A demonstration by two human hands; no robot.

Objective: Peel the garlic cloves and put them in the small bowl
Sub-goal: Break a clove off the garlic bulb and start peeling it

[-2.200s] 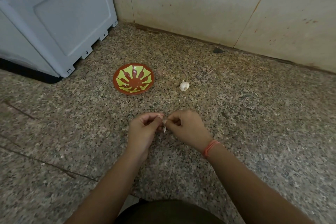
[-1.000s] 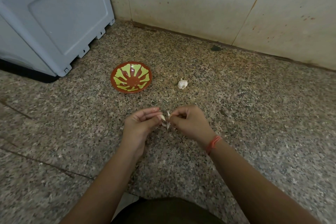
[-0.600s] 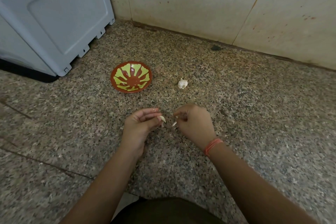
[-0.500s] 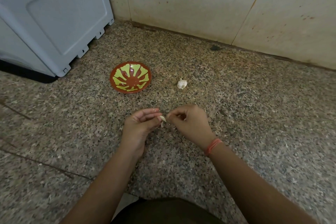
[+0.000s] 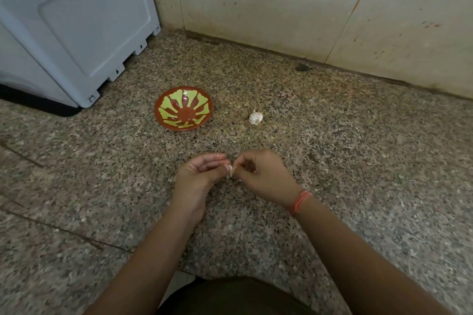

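A small pale garlic clove (image 5: pixel 230 171) sits between my two hands, low over the speckled stone floor. My left hand (image 5: pixel 198 178) pinches it with thumb and fingertips. My right hand (image 5: pixel 263 174) has its fingers curled and pinches at the clove's skin from the right. A small red bowl with a yellow-green pattern (image 5: pixel 183 112) stands on the floor beyond my left hand, and nothing shows inside it. A white garlic bulb piece (image 5: pixel 255 118) lies on the floor to the right of the bowl.
A grey plastic appliance (image 5: pixel 71 25) stands at the back left on the floor. A beige tiled wall (image 5: pixel 294 7) runs along the back, with a dark spot (image 5: pixel 302 67) at its foot. Small skin flakes (image 5: pixel 326 171) lie on the floor to the right.
My right hand pulled away to the right with a strip of skin, then came back to the clove. My left hand stayed in place holding it.
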